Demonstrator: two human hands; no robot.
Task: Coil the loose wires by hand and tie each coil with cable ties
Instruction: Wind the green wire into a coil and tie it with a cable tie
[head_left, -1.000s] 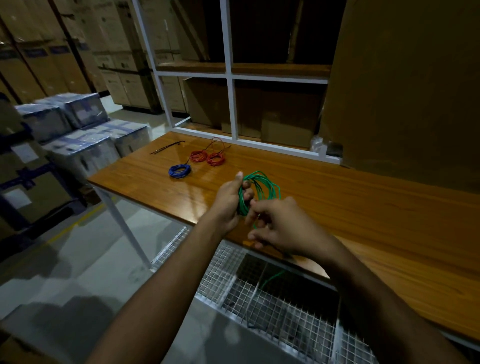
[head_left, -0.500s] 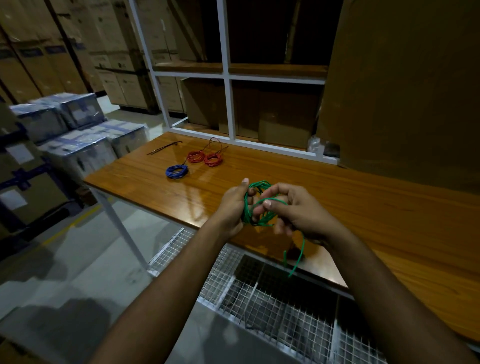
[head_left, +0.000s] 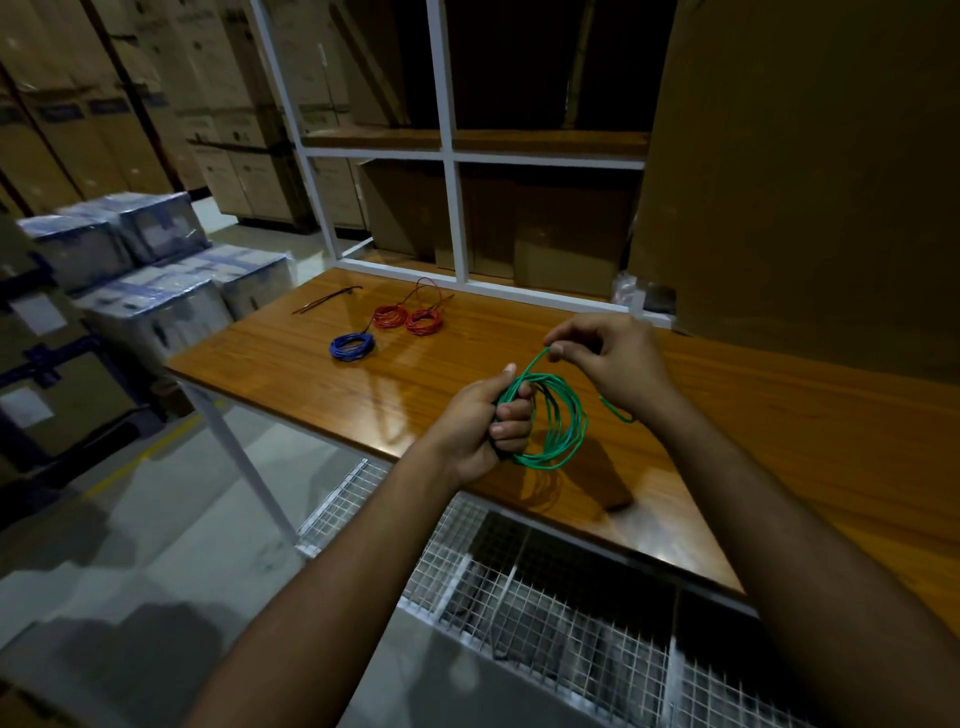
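1. where the tabletop (head_left: 727, 426) ends at its near edge, lower centre of the frame, both hands work just above it, with bare wood to their right.
2. left hand (head_left: 485, 426) grips the green wire coil (head_left: 563, 431), fingers curled round its bundled side.
3. right hand (head_left: 610, 358) pinches the coil's loose strand, centre frame.
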